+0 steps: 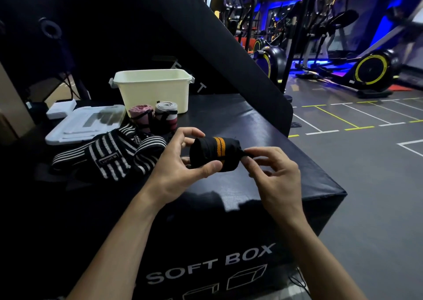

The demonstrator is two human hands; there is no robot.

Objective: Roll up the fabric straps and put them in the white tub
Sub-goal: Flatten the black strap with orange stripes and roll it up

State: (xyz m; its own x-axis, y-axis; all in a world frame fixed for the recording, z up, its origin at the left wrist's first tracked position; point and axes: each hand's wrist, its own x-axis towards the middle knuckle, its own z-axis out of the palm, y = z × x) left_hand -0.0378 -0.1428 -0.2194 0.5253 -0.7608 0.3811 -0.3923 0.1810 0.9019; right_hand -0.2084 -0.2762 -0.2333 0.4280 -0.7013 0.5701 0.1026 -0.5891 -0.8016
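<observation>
Tub (153,89) behind two rolls (153,116); lid (80,125) left; loose straps (107,155) nearer (all on box (251,121)).

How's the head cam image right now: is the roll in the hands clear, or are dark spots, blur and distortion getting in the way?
Head view: the black roll with its orange stripe is sharp between the left hand and right hand; the soft box top is dim with a pale sheen; upper left is nearly black; gym machines far right smear with blur; floor lines bend from the wide lens.
</observation>
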